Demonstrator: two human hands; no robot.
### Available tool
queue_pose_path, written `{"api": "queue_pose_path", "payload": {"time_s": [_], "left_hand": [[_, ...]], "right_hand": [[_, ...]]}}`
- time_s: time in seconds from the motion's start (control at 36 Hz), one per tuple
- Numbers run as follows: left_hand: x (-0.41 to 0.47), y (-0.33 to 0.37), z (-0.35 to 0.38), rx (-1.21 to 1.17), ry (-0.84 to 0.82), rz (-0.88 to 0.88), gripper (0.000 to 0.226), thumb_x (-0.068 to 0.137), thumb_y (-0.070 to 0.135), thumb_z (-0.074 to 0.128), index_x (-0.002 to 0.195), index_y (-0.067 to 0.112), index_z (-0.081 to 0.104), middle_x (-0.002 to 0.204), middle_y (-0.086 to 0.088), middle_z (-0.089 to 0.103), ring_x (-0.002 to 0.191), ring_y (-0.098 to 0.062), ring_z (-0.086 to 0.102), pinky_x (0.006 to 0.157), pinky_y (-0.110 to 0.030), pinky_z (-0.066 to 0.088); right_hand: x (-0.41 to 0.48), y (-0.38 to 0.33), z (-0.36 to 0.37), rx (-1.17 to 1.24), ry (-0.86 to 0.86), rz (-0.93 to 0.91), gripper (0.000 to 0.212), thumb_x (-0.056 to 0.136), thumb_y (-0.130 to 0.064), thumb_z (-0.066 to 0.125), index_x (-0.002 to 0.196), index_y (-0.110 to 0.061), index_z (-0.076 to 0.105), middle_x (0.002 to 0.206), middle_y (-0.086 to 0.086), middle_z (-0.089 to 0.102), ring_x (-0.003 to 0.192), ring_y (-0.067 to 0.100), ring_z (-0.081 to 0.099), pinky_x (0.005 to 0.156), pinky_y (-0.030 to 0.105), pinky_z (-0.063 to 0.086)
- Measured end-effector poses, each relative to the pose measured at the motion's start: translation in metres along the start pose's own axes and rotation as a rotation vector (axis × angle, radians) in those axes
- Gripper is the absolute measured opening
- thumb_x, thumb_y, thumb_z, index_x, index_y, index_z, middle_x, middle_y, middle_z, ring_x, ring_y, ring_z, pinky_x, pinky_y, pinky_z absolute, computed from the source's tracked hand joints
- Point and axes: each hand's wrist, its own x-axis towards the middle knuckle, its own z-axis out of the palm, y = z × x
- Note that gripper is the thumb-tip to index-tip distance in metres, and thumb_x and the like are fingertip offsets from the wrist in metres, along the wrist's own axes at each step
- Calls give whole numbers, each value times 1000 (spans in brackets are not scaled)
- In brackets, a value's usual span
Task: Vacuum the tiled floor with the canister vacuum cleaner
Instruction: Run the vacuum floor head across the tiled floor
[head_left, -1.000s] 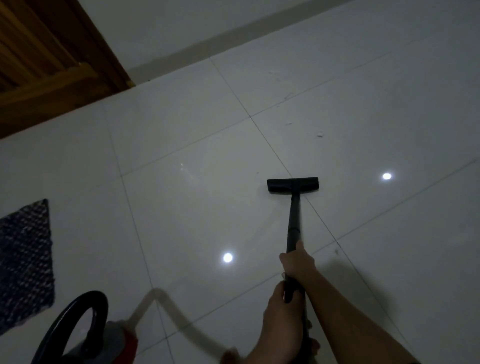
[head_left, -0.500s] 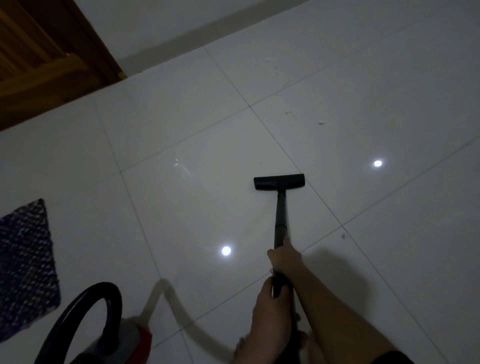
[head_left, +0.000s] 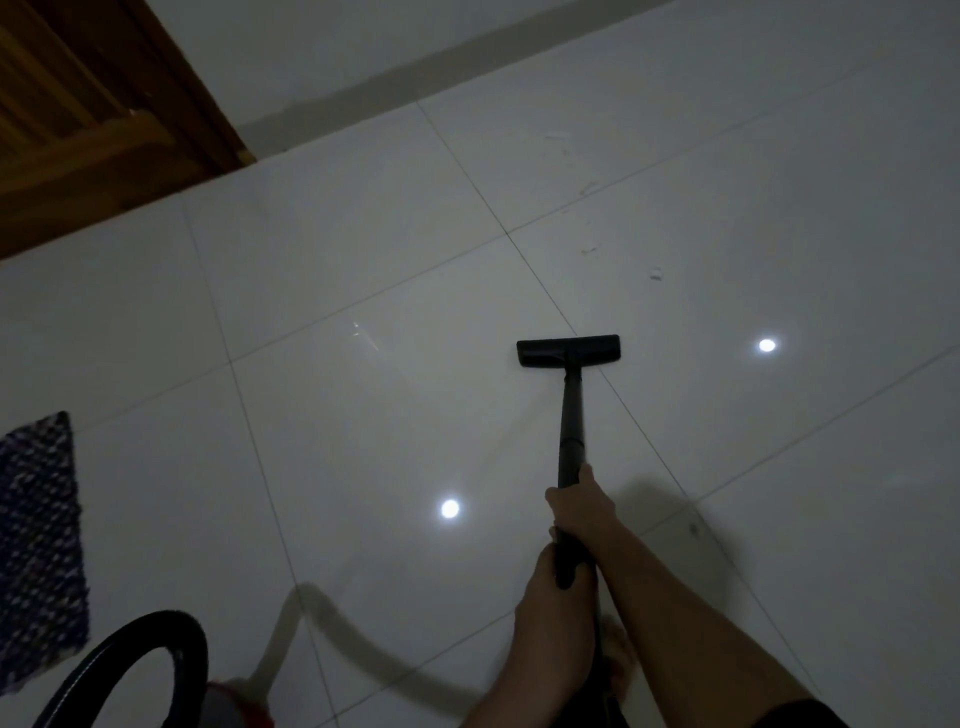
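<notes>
A black vacuum wand (head_left: 571, 415) runs forward from my hands to a flat black floor nozzle (head_left: 568, 351) that rests on the glossy white tiled floor (head_left: 363, 260), across a grout line. My right hand (head_left: 576, 506) grips the wand higher up; my left hand (head_left: 553, 608) grips it lower, nearer my body. A grey hose (head_left: 332, 631) curves left along the floor to the canister (head_left: 234, 704), red and grey with a black loop handle (head_left: 150, 654), at the bottom left. Small white scraps (head_left: 655, 274) lie on the tiles beyond the nozzle.
A wooden door and frame (head_left: 104, 119) fill the top left corner. A white wall with a grey skirting (head_left: 415, 67) runs along the far side. A dark patterned mat (head_left: 39, 545) lies at the left edge. Bright lamp reflections (head_left: 450, 508) dot the tiles.
The nozzle slid a little to the left half a second ago and has come back to the right, staying on the grout line. Both hands kept their grip on the wand.
</notes>
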Motion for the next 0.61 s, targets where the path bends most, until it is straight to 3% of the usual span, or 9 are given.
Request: {"api": "queue_pose_path", "payload": {"time_s": [0.08, 0.17, 0.22, 0.28, 0.33, 0.39, 0.5, 0.56, 0.61], "left_hand": [[14, 25, 24, -14, -42, 0, 15, 95, 40, 45, 98, 34, 58, 76, -6, 60, 64, -21, 60, 59, -33, 51], [26, 50, 50, -10, -75, 3, 20, 100, 33, 41, 113, 27, 55, 74, -5, 58, 49, -12, 56, 38, -17, 42], [33, 67, 68, -19, -91, 5, 17, 101, 32, 40, 113, 30, 51, 74, -3, 58, 46, -9, 53, 35, -14, 40], [41, 81, 85, -27, -101, -8, 19, 102, 31, 39, 118, 31, 49, 74, -3, 57, 47, -9, 53, 35, -15, 41], [48, 93, 101, -46, -120, -26, 20, 102, 30, 38, 120, 31, 47, 75, -6, 56, 47, -11, 52, 34, -17, 42], [56, 104, 112, -57, -134, -33, 20, 102, 32, 37, 120, 31, 46, 75, -9, 54, 49, -13, 51, 34, -17, 42], [76, 124, 123, -81, -129, -37, 25, 101, 34, 40, 124, 30, 49, 72, -10, 52, 49, -16, 51, 35, -19, 43], [87, 135, 122, -96, -107, -49, 26, 101, 35, 40, 124, 30, 50, 71, -10, 52, 49, -17, 51, 35, -20, 44], [98, 146, 118, -101, -86, -48, 29, 101, 31, 40, 129, 30, 50, 72, -10, 52, 51, -18, 52, 36, -21, 45]], "right_hand": [[19, -9, -32, -6, 10, -2, 73, 95, -9, 46, 155, -19, 6, 102, 14, 47, 57, 13, 50, 43, 21, 39], [40, -18, -65, -21, 35, 7, 72, 94, -8, 47, 154, -18, 9, 106, 17, 51, 57, 15, 51, 49, 27, 48], [55, -22, -87, -22, 39, 14, 72, 93, -7, 48, 153, -17, 10, 98, 15, 53, 56, 17, 52, 52, 29, 50], [69, -25, -107, -39, 43, 4, 71, 94, -8, 47, 153, -16, 10, 87, 10, 50, 56, 16, 52, 47, 25, 44], [80, -30, -124, -72, 49, 0, 70, 95, -10, 47, 153, -14, 10, 93, 14, 53, 59, 17, 53, 48, 24, 42], [92, -36, -138, -86, 58, -7, 68, 94, -10, 48, 153, -13, 13, 113, 21, 54, 68, 21, 56, 59, 29, 50], [112, -55, -154, -48, 76, -30, 65, 92, -11, 48, 150, -16, 19, 120, 22, 56, 89, 28, 56, 91, 42, 51], [120, -70, -157, -51, 48, -22, 70, 93, -10, 48, 153, -17, 12, 126, 24, 55, 82, 28, 61, 83, 40, 53], [126, -88, -156, -59, 10, -9, 76, 94, -10, 47, 155, -19, 1, 125, 24, 55, 64, 18, 56, 62, 30, 50]]}}
